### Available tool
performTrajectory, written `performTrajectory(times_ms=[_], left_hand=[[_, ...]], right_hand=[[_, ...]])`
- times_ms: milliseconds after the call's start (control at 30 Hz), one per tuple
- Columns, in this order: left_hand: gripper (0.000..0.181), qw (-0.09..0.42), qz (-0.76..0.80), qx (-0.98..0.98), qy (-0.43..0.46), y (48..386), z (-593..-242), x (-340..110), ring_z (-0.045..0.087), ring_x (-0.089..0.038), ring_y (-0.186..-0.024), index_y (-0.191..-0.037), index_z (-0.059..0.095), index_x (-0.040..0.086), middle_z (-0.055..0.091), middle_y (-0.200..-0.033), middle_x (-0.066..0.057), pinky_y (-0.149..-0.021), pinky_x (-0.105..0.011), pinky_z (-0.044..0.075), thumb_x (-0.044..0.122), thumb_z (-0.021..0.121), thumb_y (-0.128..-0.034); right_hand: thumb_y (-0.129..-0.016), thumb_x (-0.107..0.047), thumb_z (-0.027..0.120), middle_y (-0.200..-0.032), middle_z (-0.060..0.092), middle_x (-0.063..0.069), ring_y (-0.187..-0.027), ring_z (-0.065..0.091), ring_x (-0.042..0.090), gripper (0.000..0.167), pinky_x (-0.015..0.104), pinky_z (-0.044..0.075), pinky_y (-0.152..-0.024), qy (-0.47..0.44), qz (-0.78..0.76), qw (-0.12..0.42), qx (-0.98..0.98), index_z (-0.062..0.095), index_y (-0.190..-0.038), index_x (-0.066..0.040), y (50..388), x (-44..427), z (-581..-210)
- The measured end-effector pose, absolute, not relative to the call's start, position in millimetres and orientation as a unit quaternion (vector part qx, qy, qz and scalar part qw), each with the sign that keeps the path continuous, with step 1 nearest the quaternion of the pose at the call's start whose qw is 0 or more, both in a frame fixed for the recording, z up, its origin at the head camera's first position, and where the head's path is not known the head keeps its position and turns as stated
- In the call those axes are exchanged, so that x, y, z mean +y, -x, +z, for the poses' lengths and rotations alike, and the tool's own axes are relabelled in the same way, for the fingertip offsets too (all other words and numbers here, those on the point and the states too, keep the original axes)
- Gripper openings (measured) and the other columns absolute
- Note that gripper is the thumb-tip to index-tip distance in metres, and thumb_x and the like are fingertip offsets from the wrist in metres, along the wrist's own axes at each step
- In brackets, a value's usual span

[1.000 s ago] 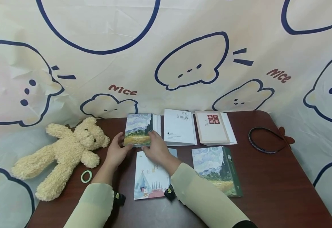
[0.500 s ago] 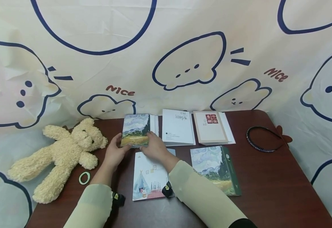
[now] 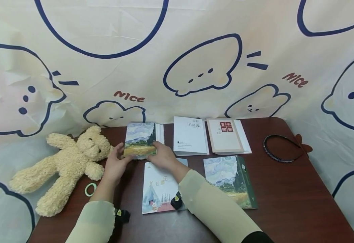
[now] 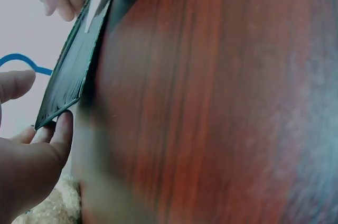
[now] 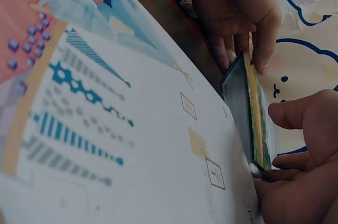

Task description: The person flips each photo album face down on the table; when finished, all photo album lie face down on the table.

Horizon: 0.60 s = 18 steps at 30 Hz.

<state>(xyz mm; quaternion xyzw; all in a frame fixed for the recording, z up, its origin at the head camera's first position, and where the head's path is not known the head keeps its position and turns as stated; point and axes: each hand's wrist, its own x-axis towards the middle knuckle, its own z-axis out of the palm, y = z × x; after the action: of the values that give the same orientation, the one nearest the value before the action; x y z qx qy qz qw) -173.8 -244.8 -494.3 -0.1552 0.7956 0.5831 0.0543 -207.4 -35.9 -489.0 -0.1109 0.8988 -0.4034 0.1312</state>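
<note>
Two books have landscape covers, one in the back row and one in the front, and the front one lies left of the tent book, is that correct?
Not quite: in the head view the front landscape book lies right of the tent book, not left. The back-row landscape book is where you said.

Head view high, facing forward-down; wrist views close, sharing held book.

The counter looks like smooth, dark wood grain, glossy toward its near edge. By its far edge, the landscape book has a smooth printed cover over matt paper pages. Rough, fluffy plush covers the bear at the left edge.
</note>
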Motion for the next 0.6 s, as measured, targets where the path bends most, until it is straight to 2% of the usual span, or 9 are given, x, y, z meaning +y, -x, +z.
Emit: performTrajectory(times_ms=[167,367,600], left_hand=[[0.087,0.039,0.586,0.793,0.164,172.0,-487.0,-247.9,0.031,-0.036,-0.152,-0.167,0.020,0.018,0.028,-0.168,-0.011,-0.116,-0.056,0.037,0.027,0.073,-0.0985],[0.079,0.023,0.597,0.785,0.166,169.3,-479.6,-247.9,0.031,-0.034,-0.151,-0.165,0.028,0.015,0.031,-0.167,-0.011,-0.117,-0.053,0.036,0.023,0.072,-0.0994],[0.077,0.028,0.598,0.784,0.165,165.5,-467.3,-246.3,0.034,-0.033,-0.150,-0.163,0.036,0.018,0.033,-0.166,-0.010,-0.117,-0.052,0.037,0.030,0.075,-0.0978]], right_hand=[[-0.096,-0.033,0.069,-0.150,0.057,0.010,-0.139,0.052,0.029,0.066,0.043,0.044,-0.112,0.104,-0.412,0.144,0.894,0.049,-0.155,-0.011,207.0,-36.2,-486.3],[-0.098,-0.037,0.069,-0.154,0.053,0.009,-0.142,0.048,0.030,0.065,0.046,0.041,-0.115,0.078,-0.436,0.159,0.883,0.049,-0.156,-0.016,207.8,-36.2,-484.0],[-0.098,-0.039,0.069,-0.155,0.052,0.008,-0.143,0.047,0.030,0.064,0.047,0.040,-0.116,0.059,-0.467,0.167,0.866,0.049,-0.156,-0.018,208.8,-35.2,-482.7]])
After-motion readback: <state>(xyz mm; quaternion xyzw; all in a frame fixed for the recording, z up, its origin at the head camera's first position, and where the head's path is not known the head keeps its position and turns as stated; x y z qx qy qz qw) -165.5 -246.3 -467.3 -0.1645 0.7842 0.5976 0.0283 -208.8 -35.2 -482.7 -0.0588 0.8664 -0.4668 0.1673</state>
